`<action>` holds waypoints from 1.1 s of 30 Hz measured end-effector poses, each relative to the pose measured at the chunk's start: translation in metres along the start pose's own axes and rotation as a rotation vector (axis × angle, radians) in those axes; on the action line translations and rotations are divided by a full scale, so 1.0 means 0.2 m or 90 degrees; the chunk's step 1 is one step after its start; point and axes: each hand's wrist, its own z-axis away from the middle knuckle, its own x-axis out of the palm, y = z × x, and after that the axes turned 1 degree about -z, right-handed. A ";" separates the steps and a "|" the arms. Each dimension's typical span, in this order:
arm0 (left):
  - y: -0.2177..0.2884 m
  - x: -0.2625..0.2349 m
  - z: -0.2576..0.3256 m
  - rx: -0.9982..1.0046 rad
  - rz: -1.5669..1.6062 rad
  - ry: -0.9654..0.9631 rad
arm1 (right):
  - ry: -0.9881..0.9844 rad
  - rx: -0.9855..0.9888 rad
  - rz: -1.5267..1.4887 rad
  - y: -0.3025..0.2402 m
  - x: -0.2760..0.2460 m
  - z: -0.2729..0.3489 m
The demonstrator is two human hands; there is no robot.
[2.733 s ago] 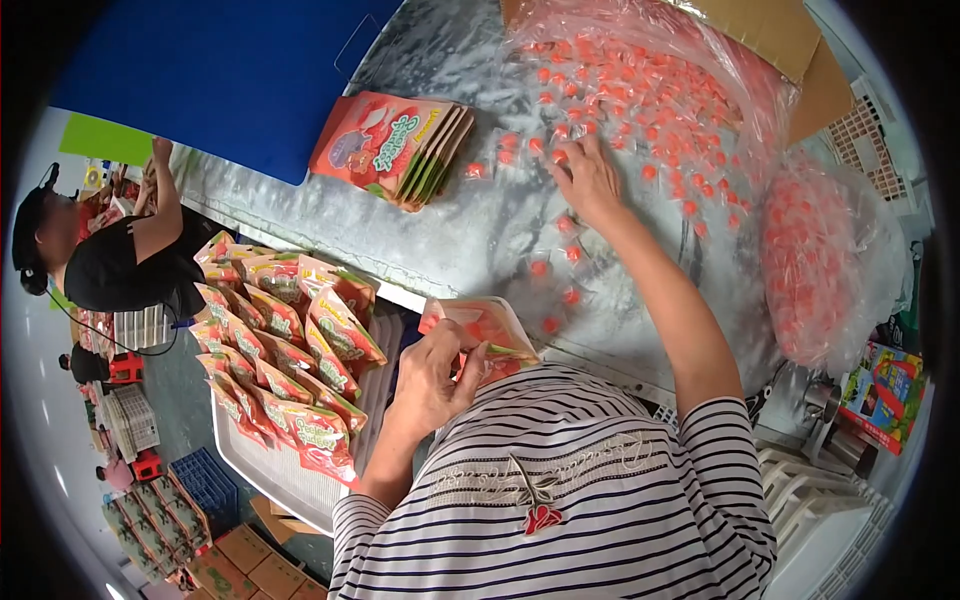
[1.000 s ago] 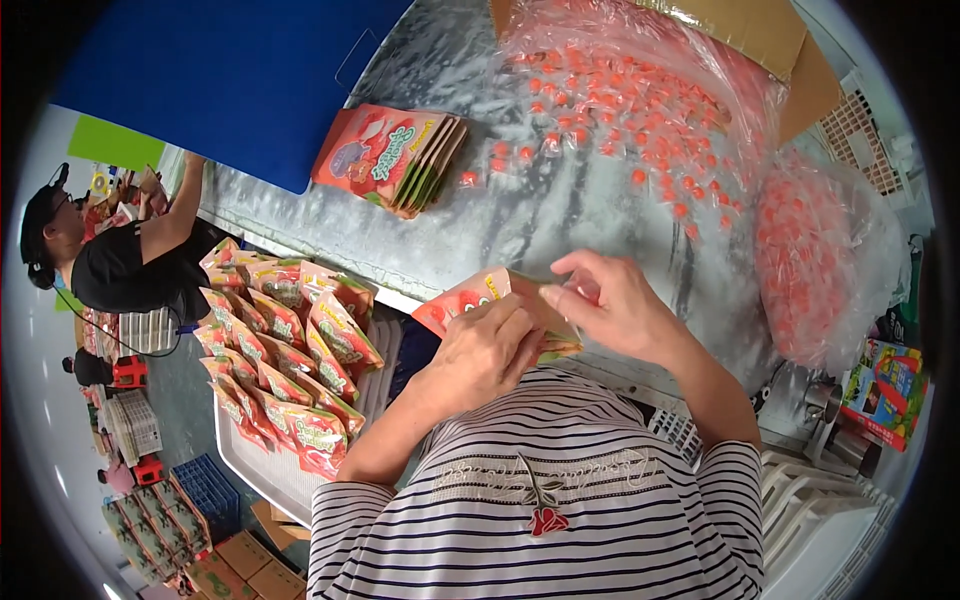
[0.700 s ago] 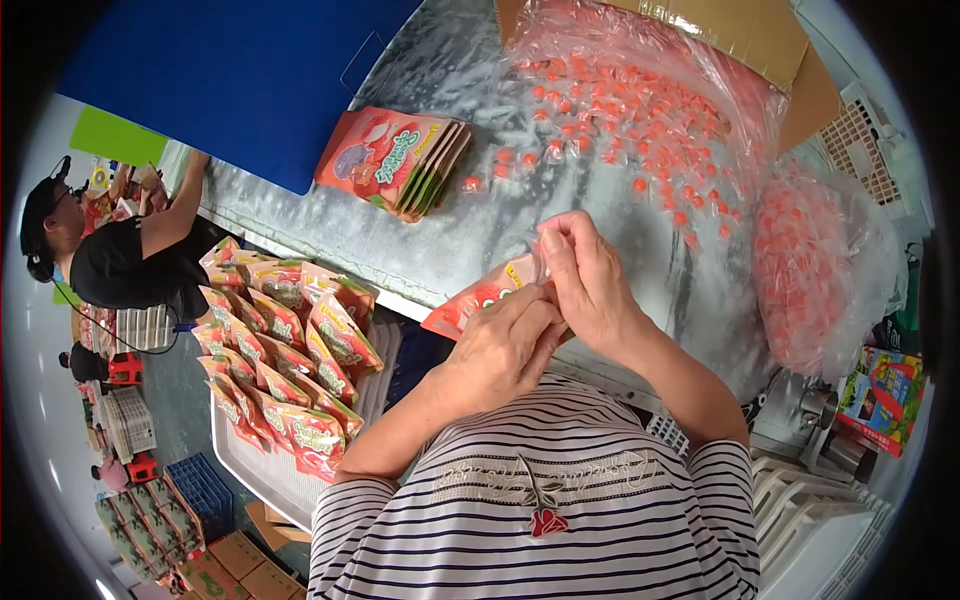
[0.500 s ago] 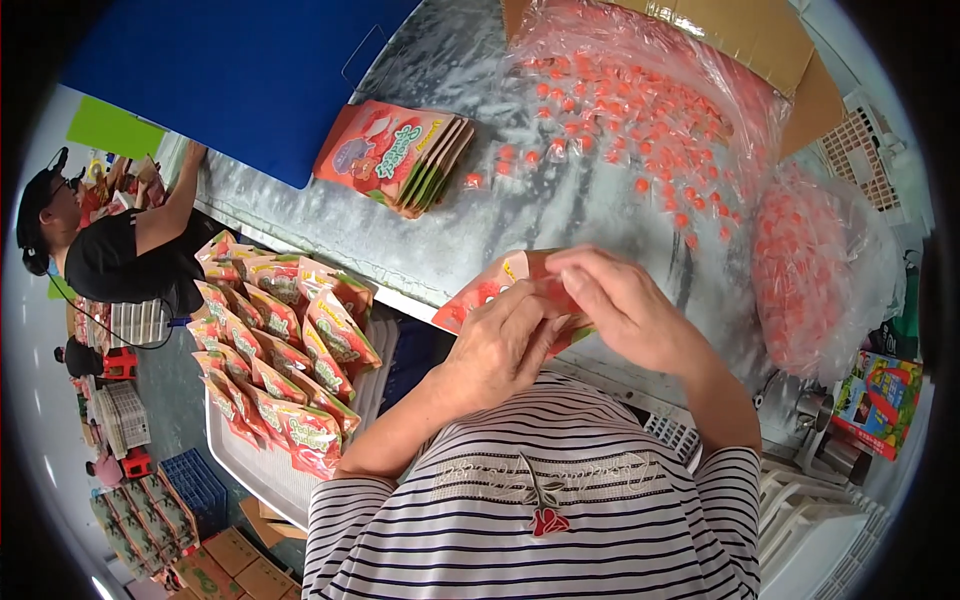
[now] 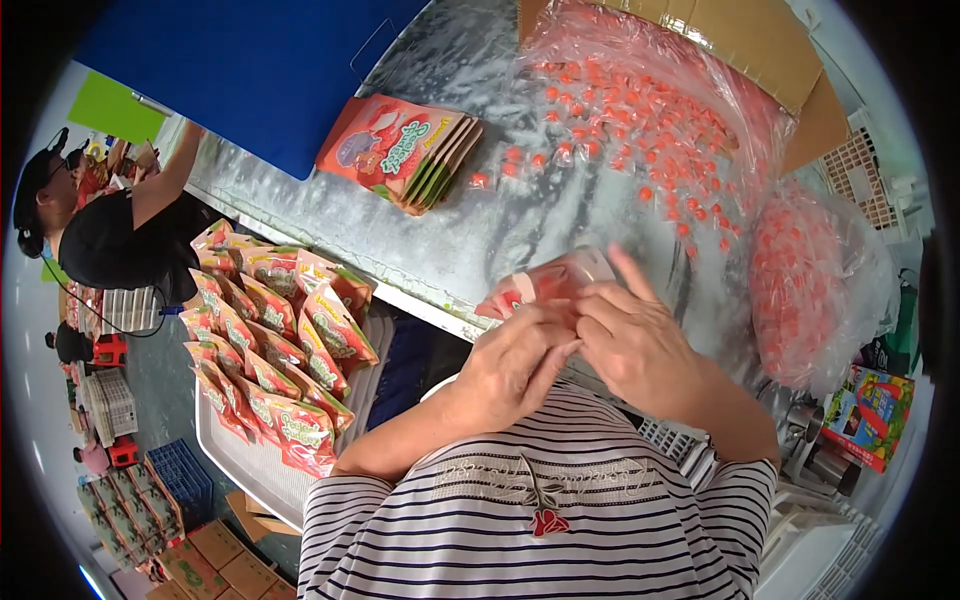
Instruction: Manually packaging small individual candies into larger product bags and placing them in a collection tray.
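A red snack pouch (image 5: 555, 280) is held between my two hands just above the front edge of the table. My left hand (image 5: 515, 355) pinches one side of it, fingers bent and thumb pressed in. Closed on the opposite side, my right hand (image 5: 635, 335) has its index finger raised and the other fingers curled at the edge. The two sets of fingertips meet, and they hide part of the pouch. Beyond the hands lie loose, clear-wrapped red candies (image 5: 655, 150) and a fanned stack of flat printed pouches (image 5: 385, 150).
Filled pouches (image 5: 285, 340) stand in rows on a white tray (image 5: 215, 440) at my left. A cardboard box (image 5: 740, 45) lined with plastic and a clear bag of candies (image 5: 810, 270) lie at the right. A blue panel (image 5: 240, 70) covers the far left; a co-worker (image 5: 120, 240) stands beyond.
The pouch has tilted, and its clear side now shows. My right hand, earlier stretched over it, has curled its fingers onto the edge. The view has shifted slightly.
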 end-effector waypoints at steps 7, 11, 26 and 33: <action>-0.08 -0.19 -0.03 -0.016 -0.121 -0.024 | 0.015 -0.072 -0.093 0.00 -0.03 0.07; -0.23 -0.18 -0.03 -0.339 0.407 -0.337 | 0.076 -0.098 -0.052 -0.04 -0.01 0.10; -0.15 0.07 0.13 -0.073 0.162 -0.207 | -0.161 0.078 -0.135 -0.07 -0.15 0.09; -0.17 0.16 0.19 0.004 0.185 -0.200 | -0.711 0.118 -0.241 0.00 -0.18 -0.14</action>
